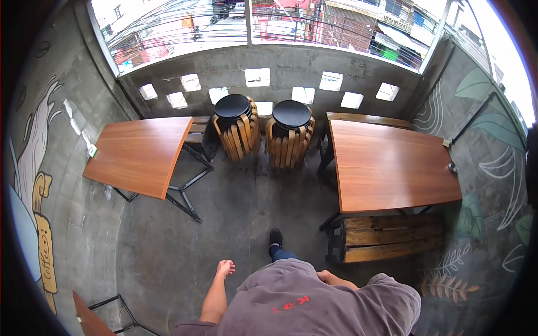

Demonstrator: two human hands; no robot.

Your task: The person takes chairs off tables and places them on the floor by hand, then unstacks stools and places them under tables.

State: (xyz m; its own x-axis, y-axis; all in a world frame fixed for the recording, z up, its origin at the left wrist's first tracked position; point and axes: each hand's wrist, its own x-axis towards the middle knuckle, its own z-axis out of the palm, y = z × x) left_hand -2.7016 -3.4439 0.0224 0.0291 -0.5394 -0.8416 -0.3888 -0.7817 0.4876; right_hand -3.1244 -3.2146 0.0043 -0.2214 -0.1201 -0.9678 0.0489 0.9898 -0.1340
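Wooden bench point(392, 239) stands on the right, at the near edge of the right table point(398, 168); it is the furniture nearest the right hand point(324, 275), though apart from it. Hands apart: left hand point(226, 269) hangs over the floor point(252, 196), fingers loosely bent, closed on nothing I can see; right hand partly hidden by the grey shirt point(280, 313), grip cannot be told. Risk, as judged: a sideways step could catch the black shoe point(275, 237) on the bench's end or the left table's point(140, 151) splayed legs; a knock could tip the far stools point(291, 113). Bench planks worn, streaky, gapped. Tabletops smooth, reddish, grained, on dark frames. Stools: round black seats, curved wooden legs nested. Far wall point(196, 61) dull grey, pierced by squarish holes.
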